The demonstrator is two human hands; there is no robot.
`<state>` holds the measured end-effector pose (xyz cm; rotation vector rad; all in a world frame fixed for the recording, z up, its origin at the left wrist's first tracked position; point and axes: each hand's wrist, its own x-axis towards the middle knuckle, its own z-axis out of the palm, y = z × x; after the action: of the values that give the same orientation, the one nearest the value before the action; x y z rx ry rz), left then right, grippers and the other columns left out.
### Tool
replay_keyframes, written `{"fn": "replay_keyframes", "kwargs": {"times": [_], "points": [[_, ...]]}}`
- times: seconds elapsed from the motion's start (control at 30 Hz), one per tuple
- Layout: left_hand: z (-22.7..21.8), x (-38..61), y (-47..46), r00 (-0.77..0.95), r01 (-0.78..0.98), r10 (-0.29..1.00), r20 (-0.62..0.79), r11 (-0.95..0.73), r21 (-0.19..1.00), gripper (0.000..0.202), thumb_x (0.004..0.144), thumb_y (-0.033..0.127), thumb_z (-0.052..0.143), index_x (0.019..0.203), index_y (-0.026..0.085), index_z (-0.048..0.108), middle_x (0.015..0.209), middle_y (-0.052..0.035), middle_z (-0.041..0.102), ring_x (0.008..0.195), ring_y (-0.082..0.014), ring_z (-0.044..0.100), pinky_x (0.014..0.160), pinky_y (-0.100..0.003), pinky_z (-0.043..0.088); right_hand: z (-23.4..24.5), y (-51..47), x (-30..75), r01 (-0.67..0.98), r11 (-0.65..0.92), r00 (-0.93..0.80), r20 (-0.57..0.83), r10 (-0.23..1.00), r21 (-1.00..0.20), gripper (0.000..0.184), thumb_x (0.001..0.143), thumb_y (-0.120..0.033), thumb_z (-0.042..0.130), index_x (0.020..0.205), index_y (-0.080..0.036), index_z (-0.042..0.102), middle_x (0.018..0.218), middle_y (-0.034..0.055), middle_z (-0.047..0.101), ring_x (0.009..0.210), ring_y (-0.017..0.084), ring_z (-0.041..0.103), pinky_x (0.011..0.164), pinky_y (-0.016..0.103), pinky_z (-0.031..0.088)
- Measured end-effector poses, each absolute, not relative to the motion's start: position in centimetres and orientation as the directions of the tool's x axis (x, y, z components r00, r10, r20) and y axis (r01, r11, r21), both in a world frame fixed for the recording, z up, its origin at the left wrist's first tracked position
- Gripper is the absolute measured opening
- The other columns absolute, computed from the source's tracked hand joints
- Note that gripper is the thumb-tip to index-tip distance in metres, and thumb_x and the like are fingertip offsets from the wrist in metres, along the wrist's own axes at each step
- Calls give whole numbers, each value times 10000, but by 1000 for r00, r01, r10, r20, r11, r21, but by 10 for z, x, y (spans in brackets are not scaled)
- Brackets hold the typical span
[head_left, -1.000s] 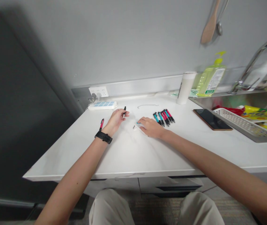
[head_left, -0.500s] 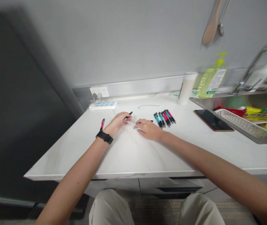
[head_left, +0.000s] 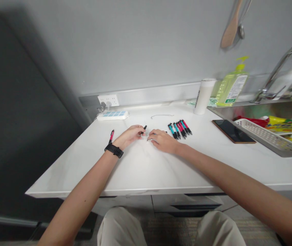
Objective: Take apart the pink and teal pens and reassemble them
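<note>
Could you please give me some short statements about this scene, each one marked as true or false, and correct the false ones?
1. The left hand holds a slim dark object. True.
2. A black band is worn on the right wrist. False: the black band is on the left wrist.
3. One red pen lies apart from the row of pens. True.
4. The phone lies inside the sink. False: the phone lies flat on the counter, beside the sink.
5. The right hand is nearer to the row of pens than the left hand is. True.
</note>
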<state>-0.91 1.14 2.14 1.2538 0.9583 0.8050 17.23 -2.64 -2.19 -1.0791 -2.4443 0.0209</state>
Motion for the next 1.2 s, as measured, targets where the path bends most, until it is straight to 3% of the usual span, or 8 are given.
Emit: {"fn": "replay_keyframes", "kwargs": {"times": [0.43,0.63,0.77,0.93,1.2], "points": [[17,-11,15,432,31,888,-158,160,987,69,647,176,625,649,128,576,636,-1,556,600,-93,542,558,-219,429,-19,-30,171,704,679,-570,406,715,-208,264,856,-134,498,1094,-164,608,1107,108,586,1042,227,526,913,390,415],[18,-12,14,457,85,875,-156,132,988,117,652,181,690,706,114,610,721,-28,619,673,-99,585,618,-221,439,-15,-31,170,672,661,-489,469,735,-335,143,888,-206,484,994,-172,573,1046,86,600,1011,210,534,928,374,403],[20,-13,11,507,104,845,-171,137,985,284,585,154,791,790,111,599,710,-22,633,685,-106,609,697,-251,461,-13,-33,170,662,622,-405,500,766,-417,88,882,-228,477,942,-183,523,949,69,598,932,196,547,869,351,427],[23,-15,6,549,87,819,-167,143,986,392,536,170,842,814,128,569,685,2,625,695,-121,635,779,-297,488,-14,-34,169,606,605,-374,486,790,-517,195,884,-287,483,1046,-179,471,985,80,603,963,191,566,871,348,438],[26,-12,3,576,103,808,-126,81,991,342,574,176,814,821,132,581,775,-36,657,753,-124,628,770,-284,476,-15,-32,170,598,618,-378,501,779,-510,351,858,-235,508,1199,-186,443,991,70,604,960,190,559,879,352,435]]}}
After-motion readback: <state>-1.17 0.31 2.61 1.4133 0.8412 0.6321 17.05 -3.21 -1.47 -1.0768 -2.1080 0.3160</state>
